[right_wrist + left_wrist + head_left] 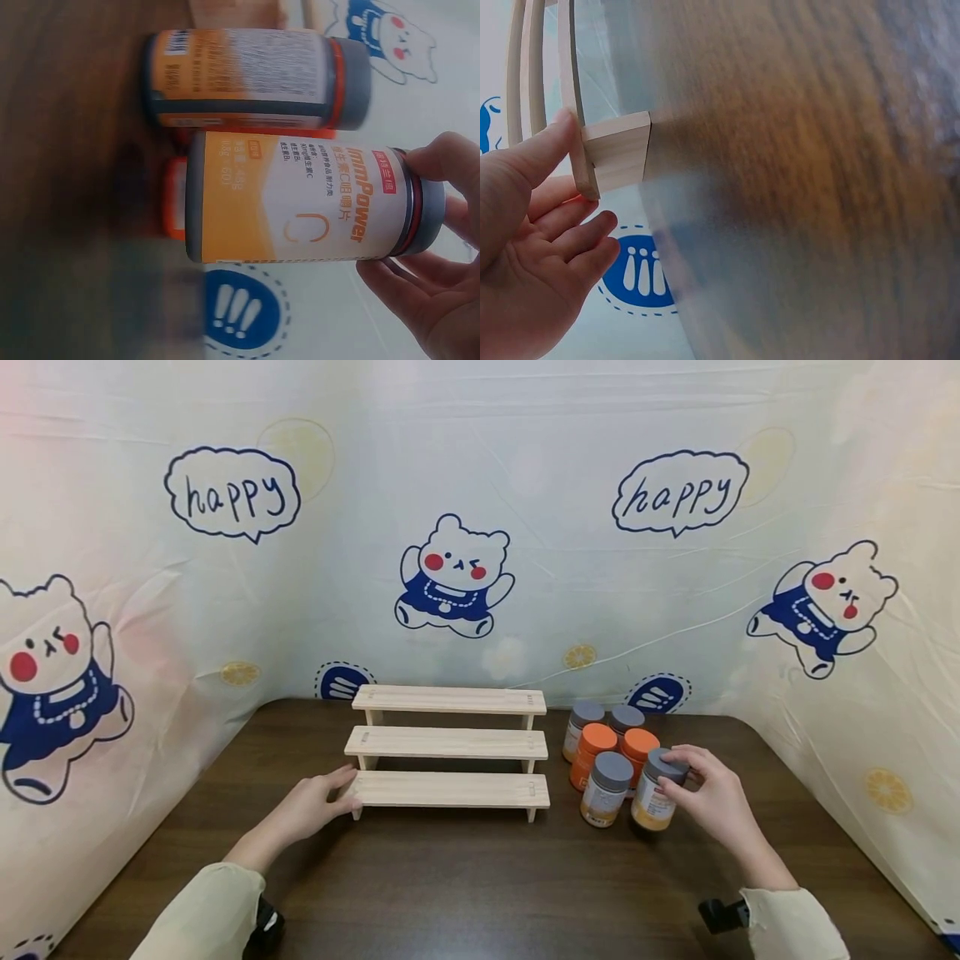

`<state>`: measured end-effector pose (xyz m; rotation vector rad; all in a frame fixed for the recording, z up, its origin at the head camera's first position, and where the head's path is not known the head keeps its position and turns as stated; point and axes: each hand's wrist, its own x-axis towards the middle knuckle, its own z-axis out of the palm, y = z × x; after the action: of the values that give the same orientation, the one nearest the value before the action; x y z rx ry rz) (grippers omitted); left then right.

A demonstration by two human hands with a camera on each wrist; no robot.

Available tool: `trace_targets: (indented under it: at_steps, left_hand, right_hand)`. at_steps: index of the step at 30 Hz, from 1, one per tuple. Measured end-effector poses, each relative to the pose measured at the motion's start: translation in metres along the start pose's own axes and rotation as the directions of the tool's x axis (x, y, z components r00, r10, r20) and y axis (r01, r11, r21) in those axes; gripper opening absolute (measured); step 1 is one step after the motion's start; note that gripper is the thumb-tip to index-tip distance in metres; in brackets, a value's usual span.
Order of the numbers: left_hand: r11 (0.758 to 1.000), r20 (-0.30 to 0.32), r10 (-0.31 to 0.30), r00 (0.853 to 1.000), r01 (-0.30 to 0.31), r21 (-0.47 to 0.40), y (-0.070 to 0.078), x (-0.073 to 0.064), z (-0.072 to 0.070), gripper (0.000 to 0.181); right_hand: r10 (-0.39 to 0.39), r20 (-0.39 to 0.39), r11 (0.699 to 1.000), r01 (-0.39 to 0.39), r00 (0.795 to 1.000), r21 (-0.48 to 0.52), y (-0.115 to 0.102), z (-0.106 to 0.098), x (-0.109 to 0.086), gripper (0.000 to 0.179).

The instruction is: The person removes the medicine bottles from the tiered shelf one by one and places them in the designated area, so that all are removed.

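Note:
A pale wooden three-tier stepped rack (450, 789) stands on the table. At the left end of its lowest board, my left hand (318, 802) pinches the edge; the left wrist view shows the thumb (551, 146) against one face of the board and a finger behind it. To the right of the rack, my right hand (712, 789) grips a grey-lidded vitamin C bottle (300, 199) by its lid, between thumb and fingers. That bottle tilts a little, and its base looks just off the table. Close beside it stands another grey-lidded bottle (606, 793), upright.
Behind these are two orange-lidded bottles, one at the left (594, 756) and a partly hidden one (640, 745). Farther back stand two more grey-lidded bottles, a left one (581, 727) and a right one (626, 718). A printed cloth (562, 610) hangs around the dark wooden table (480, 885).

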<state>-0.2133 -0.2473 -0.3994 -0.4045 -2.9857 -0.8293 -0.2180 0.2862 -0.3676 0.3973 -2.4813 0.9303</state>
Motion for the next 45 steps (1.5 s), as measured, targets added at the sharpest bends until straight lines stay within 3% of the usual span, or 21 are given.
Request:
trace_targets:
  at_steps: [12, 37, 45]
  left_hand:
    - [1.0, 0.002, 0.01, 1.0, -0.01, 0.005, 0.001, 0.001, 0.0, 0.059]
    - [1.0, 0.004, 0.003, 1.0, -0.003, -0.005, -0.003, 0.004, 0.001, 0.062]
    - [1.0, 0.0, 0.006, 1.0, -0.006, -0.005, -0.005, 0.003, 0.001, 0.061]
  right_hand:
    - [-0.011, 0.036, 0.999, 0.01, 0.999, 0.04, 0.012, 0.013, -0.007, 0.027]
    - [-0.034, 0.08, 0.996, 0.028, 0.996, 0.082, 0.014, 0.013, -0.006, 0.029]
    - [-0.067, 0.082, 0.997, 0.064, 0.994, 0.047, 0.012, 0.011, -0.004, 0.027]
